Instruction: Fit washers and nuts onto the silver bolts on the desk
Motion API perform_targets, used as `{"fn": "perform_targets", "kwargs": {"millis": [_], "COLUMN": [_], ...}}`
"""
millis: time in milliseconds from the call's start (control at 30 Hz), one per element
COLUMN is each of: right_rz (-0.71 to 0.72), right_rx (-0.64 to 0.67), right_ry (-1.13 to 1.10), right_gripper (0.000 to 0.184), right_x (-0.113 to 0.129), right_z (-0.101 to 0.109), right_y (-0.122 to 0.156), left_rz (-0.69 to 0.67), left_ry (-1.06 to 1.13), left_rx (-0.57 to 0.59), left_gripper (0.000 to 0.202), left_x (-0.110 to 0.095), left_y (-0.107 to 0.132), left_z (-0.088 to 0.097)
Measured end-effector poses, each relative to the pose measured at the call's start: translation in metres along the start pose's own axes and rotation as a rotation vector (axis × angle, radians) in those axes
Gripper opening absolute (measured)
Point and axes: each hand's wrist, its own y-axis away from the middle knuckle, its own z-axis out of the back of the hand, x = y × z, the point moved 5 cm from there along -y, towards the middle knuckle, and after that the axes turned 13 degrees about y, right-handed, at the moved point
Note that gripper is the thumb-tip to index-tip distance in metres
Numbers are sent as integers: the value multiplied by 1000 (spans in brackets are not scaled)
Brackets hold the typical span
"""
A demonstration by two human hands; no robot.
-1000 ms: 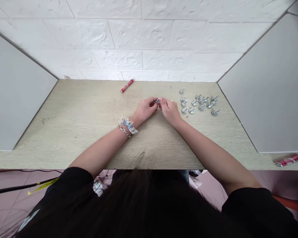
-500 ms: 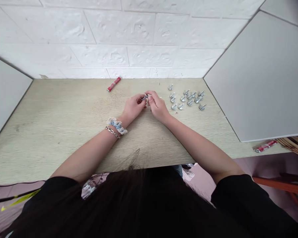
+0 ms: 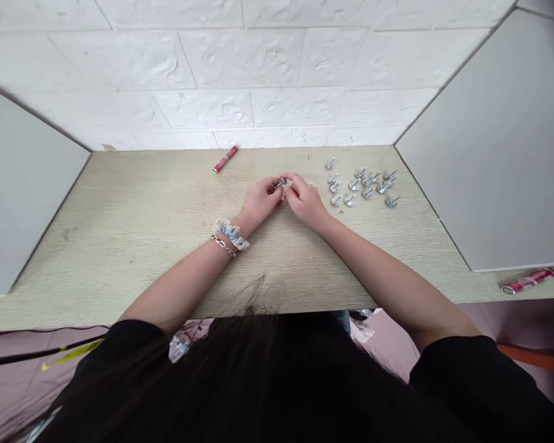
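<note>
My left hand (image 3: 259,200) and my right hand (image 3: 305,200) meet over the middle of the wooden table (image 3: 133,227), fingers pinched together on one small silver bolt (image 3: 279,183) held between them. A scrunchie and a chain bracelet circle my left wrist. Just right of my right hand, several more silver bolts (image 3: 362,184) lie scattered on the table top.
A red tube (image 3: 226,158) lies near the back wall, left of my hands. Another red tube (image 3: 526,282) rests at the table's right front edge. White panels stand on both sides of the table, with a white brick wall behind.
Both hands stay pinched on the bolt with only slight finger shifts. The view has swung a little, so everything sits slightly differently in the picture.
</note>
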Motion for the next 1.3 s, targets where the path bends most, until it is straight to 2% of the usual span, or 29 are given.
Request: {"fn": "perform_targets", "kwargs": {"millis": [200, 433, 633, 833, 933, 1067, 1233, 1300], "right_rz": [38, 19, 38, -97, -118, -55, -21, -32], "right_rx": [-23, -10, -28, -41, -41, -35, -51, -62], "right_ry": [-33, 16, -23, -31, -44, -59, -76, -103], "right_gripper": [30, 36, 37, 24, 33, 40, 31, 22], "right_x": [-1, 0, 1, -1, -2, 0, 4, 4], "right_z": [0, 0, 1, 5, 5, 4, 6, 7], "right_y": [0, 0, 1, 1, 1, 1, 1, 1], "left_rz": [30, 88, 147, 168, 159, 129, 125, 139], "left_ry": [-7, 56, 183, 218, 225, 236, 297, 322], "left_rx": [-27, -45, -39, -35, -22, 2, 14, 10], "left_gripper": [21, 13, 9, 6, 6, 6, 7, 6], "left_x": [-3, 1, 7, 9, 10, 12, 17, 19], "left_y": [1, -1, -2, -4, -4, -5, -8, -9], "left_z": [1, -1, -2, -2, -3, -5, -5, -5]}}
